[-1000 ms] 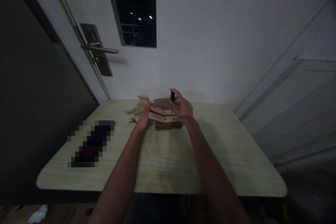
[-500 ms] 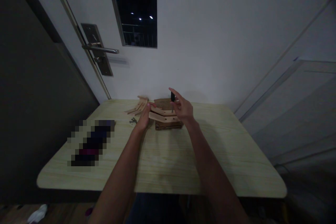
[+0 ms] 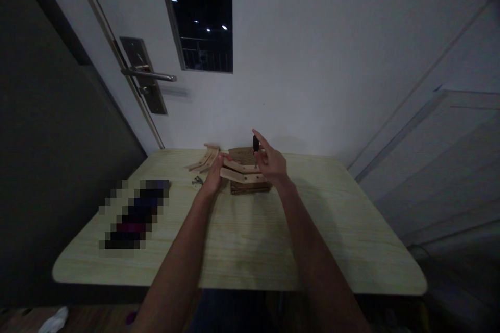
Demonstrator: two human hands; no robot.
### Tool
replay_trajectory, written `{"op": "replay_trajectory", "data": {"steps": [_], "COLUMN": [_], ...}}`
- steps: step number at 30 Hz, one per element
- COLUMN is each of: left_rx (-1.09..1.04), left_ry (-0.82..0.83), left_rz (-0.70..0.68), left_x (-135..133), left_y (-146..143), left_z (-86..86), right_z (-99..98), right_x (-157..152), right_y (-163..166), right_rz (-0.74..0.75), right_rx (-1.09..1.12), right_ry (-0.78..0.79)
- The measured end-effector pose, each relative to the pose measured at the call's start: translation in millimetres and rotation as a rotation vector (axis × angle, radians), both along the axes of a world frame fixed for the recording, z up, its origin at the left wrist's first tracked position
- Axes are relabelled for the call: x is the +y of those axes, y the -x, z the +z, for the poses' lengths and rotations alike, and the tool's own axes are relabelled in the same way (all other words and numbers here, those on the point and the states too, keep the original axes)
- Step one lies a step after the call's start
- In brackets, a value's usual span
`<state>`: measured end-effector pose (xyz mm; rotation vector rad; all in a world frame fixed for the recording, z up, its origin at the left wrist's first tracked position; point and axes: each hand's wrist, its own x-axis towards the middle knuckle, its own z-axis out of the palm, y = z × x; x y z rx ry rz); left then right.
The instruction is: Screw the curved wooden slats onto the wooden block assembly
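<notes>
A stack of curved wooden slats [image 3: 244, 174] lies on a brown wooden base [image 3: 250, 187] near the table's far edge. My left hand [image 3: 215, 174] grips the left end of the slats, fingers wrapped over them. My right hand [image 3: 271, 161] pinches a small screwdriver with a black handle [image 3: 255, 143], held upright with its tip down on the top slat; the forefinger sticks out above it.
More loose wooden slats [image 3: 203, 160] lie behind my left hand, with a few small dark screws [image 3: 197, 180] beside them. A blurred dark object [image 3: 135, 213] rests on the light wooden table [image 3: 242, 239] at the left. A door handle [image 3: 148, 76] and a white wall stand behind.
My hands have stayed on the slats and the screwdriver; the right fingers shifted slightly around the handle. The view moved a little.
</notes>
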<state>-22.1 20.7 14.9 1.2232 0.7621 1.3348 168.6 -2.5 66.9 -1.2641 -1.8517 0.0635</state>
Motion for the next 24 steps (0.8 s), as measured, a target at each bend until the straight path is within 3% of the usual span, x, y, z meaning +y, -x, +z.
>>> {"op": "replay_trajectory", "data": {"steps": [24], "left_rx": [0.024], "left_ry": [0.004], "left_rz": [0.002], "left_x": [-3.0], "left_y": [0.1], "left_z": [3.0], "right_z": [-2.5], "right_x": [-1.3], "right_y": [2.3], "right_rz": [-0.03], "right_rx": [0.081], "right_ry": [0.002]}}
